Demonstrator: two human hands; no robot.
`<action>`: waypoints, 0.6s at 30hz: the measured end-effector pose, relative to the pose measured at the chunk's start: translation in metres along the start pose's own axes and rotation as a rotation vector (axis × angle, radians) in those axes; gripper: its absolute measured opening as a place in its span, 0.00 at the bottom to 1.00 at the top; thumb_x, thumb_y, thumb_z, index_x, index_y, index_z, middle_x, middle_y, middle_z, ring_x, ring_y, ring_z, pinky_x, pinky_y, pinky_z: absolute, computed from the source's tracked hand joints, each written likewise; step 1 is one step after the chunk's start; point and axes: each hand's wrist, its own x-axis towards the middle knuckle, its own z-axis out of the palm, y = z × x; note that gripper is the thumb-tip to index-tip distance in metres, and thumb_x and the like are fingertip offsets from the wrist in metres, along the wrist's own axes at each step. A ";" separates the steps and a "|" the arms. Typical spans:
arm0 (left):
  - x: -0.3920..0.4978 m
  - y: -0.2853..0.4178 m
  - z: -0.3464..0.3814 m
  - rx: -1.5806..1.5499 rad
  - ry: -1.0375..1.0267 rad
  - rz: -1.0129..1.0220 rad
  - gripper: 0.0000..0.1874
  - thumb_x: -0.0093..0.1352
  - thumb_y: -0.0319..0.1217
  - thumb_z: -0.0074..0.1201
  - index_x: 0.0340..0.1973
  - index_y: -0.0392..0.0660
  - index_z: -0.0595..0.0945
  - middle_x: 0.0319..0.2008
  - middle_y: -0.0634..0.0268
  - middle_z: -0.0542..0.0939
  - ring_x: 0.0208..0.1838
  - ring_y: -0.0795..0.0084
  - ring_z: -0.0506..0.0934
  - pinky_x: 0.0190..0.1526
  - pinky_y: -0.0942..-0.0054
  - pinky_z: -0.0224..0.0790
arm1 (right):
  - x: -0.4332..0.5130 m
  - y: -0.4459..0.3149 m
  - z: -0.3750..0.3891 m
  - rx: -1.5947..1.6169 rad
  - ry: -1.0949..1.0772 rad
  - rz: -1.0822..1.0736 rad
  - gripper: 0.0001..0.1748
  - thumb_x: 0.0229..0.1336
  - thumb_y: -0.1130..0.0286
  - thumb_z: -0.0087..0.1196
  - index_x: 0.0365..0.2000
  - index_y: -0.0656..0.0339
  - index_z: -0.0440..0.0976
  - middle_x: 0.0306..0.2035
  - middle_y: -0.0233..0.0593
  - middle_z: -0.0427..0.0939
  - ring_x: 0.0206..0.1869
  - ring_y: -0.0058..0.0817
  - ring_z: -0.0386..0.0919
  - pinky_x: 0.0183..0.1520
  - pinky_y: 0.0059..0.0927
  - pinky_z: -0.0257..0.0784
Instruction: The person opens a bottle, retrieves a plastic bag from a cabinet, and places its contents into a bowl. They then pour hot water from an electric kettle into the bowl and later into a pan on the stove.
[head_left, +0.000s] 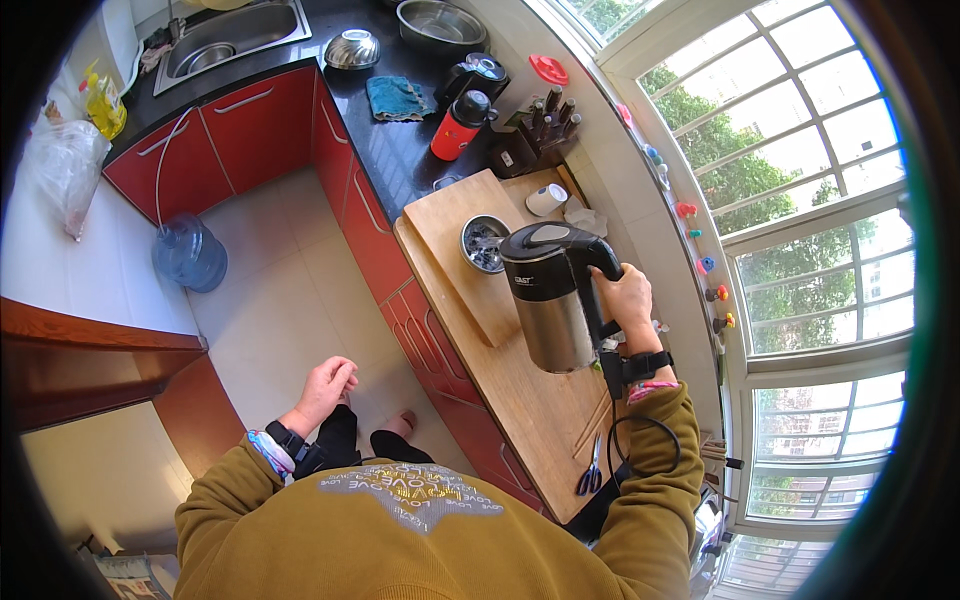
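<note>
My right hand (626, 298) grips the black handle of an electric kettle (553, 322) with a steel body and black lid. The kettle is tilted, its spout over a small metal bowl (465, 257). A clear stream of water runs from the spout into the bowl, where dark pieces lie in the water. Under the bowl is a wooden cutting board (442, 225), which rests on a larger wooden board (517, 420). My left hand (324, 388) hangs above the floor beside the counter, fingers loosely curled around nothing.
Scissors (590, 472) and wooden chopsticks (592, 424) lie on the large board near me. Beyond the bowl stand a white cup (546, 199), a knife block (517, 150) and a red thermos (454, 135). A blue water jug (191, 253) is on the floor.
</note>
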 end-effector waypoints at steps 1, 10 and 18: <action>-0.001 0.000 0.000 0.003 0.009 0.011 0.12 0.81 0.36 0.50 0.45 0.40 0.81 0.32 0.68 0.82 0.34 0.81 0.79 0.37 0.80 0.73 | -0.001 0.000 0.000 0.000 0.001 0.000 0.30 0.56 0.43 0.68 0.37 0.65 0.83 0.36 0.59 0.86 0.44 0.57 0.84 0.48 0.52 0.79; -0.002 0.003 0.004 0.014 0.009 0.002 0.11 0.81 0.36 0.50 0.45 0.41 0.82 0.32 0.69 0.83 0.34 0.81 0.80 0.36 0.80 0.73 | -0.005 0.011 -0.002 0.019 0.008 0.020 0.29 0.56 0.44 0.68 0.37 0.65 0.83 0.36 0.59 0.86 0.44 0.57 0.84 0.48 0.51 0.79; -0.002 0.007 0.008 0.028 -0.006 -0.020 0.12 0.81 0.36 0.50 0.45 0.41 0.82 0.31 0.68 0.83 0.34 0.81 0.80 0.35 0.80 0.74 | -0.007 0.023 -0.004 0.010 0.004 0.052 0.30 0.56 0.44 0.68 0.37 0.66 0.83 0.36 0.60 0.85 0.44 0.57 0.84 0.48 0.51 0.79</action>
